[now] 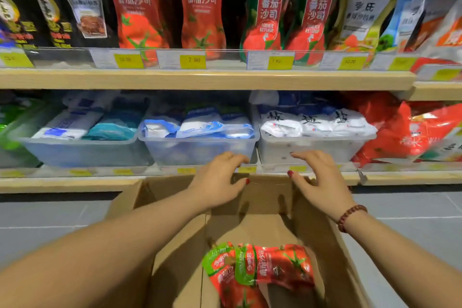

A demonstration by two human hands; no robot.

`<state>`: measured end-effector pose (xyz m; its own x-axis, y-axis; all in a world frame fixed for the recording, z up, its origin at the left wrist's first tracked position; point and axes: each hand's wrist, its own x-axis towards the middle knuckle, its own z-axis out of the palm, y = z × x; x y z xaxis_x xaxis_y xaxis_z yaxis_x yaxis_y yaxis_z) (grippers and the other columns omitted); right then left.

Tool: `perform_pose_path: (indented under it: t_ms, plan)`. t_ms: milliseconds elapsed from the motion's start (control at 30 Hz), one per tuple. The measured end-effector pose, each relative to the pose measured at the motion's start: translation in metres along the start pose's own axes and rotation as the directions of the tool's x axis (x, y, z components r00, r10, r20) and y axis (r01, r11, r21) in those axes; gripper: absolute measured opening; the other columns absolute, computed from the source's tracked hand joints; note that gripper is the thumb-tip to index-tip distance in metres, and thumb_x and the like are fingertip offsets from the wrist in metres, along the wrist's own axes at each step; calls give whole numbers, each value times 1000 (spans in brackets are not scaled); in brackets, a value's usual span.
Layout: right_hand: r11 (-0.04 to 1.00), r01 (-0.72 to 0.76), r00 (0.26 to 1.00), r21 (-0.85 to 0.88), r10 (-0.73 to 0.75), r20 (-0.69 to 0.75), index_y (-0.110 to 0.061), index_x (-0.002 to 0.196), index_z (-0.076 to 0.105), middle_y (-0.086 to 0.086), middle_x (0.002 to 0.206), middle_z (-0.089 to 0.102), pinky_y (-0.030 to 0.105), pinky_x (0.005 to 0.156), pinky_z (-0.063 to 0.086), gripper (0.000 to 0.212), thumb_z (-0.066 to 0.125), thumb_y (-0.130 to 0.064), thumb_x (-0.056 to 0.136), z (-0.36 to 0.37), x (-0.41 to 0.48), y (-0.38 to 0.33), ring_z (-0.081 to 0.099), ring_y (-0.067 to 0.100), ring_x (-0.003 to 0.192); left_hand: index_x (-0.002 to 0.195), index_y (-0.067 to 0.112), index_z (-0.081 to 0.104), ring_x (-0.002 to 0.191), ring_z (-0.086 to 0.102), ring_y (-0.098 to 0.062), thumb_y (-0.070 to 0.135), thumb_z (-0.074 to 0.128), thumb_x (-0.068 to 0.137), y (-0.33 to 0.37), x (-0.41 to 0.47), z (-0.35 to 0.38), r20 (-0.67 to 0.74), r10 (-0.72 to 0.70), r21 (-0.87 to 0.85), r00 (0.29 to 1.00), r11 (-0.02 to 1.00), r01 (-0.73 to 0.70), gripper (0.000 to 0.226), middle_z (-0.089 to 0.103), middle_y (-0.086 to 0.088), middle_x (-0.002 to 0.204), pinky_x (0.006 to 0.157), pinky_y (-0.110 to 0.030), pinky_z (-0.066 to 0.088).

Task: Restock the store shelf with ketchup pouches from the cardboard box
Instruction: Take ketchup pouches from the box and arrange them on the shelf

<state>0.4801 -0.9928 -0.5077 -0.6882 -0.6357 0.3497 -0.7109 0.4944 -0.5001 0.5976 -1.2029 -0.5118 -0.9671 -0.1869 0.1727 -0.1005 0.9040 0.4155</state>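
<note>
Cardboard box (pixel 265 195): open, flaps up.
Ketchup pouches (pixel 262 267): several, lying inside the box at its near end.
Shelf (pixel 200 79): just beyond the box.
Left hand (pixel 220 180), right hand (pixel 322 180): above the box's far rim, fingers spread, holding nothing.

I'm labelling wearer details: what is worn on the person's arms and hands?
Both forearms are bare, no sleeves visible. The left hand wears a thin gold ring; the right hand, a reddish-brown beaded wrist bracelet. Nails are painted red.
</note>
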Motion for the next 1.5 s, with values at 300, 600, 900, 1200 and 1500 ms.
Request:
perform_pose_path:
  t_ms: [300, 600, 900, 1200, 1500]
  plan:
    - [964, -211, 966, -163, 231, 118, -25, 143, 31, 5, 148, 30, 38, 109, 26, 66, 61, -35, 85, 20, -50, 35, 26, 24, 134, 124, 21, 51, 110, 52, -21, 43, 68, 78, 3, -20, 97, 287, -85, -83, 954, 990, 113, 54, 53, -3, 114, 90, -34, 45]
    - [924, -379, 912, -44, 382, 148, -28, 148, 3, -2, 153, 18, 26, 104, 15, 81, 57, -38, 88, 44, -60, 52, 17, 19, 139, 136, 21, 42, 119, 45, -20, 47, 77, 66, -6, -34, 140, 593, 0, -60, 805, 997, 44, 83, 47, -3, 129, 97, -29, 43]
    - [949, -287, 947, -131, 301, 108, -16, 149, 5, 17, 129, 45, 39, 91, 46, 87, 58, -2, 82, 44, -68, 53, 51, 30, 109, 137, 26, 36, 115, 43, -22, 50, 83, 57, 2, -42, 176, 688, 99, -42, 719, 994, -97, 96, 40, -4, 130, 99, -32, 37]
    - [941, -299, 942, -160, 317, 106, -17, 149, 2, 17, 124, 47, 38, 87, 47, 95, 61, 1, 78, 47, -68, 56, 52, 28, 103, 125, 22, 43, 108, 49, -23, 44, 81, 57, 10, -39, 179, 660, 113, -7, 743, 989, -145, 81, 55, -5, 117, 94, -36, 40]
    - [904, -406, 893, -134, 423, 152, -34, 147, -3, 13, 129, 44, 38, 82, 50, 102, 65, -10, 74, 47, -62, 58, 53, 27, 106, 116, 26, 51, 101, 51, -20, 59, 75, 52, 12, -12, 120, 580, 181, 246, 794, 891, -382, 76, 59, 1, 105, 82, -32, 33]
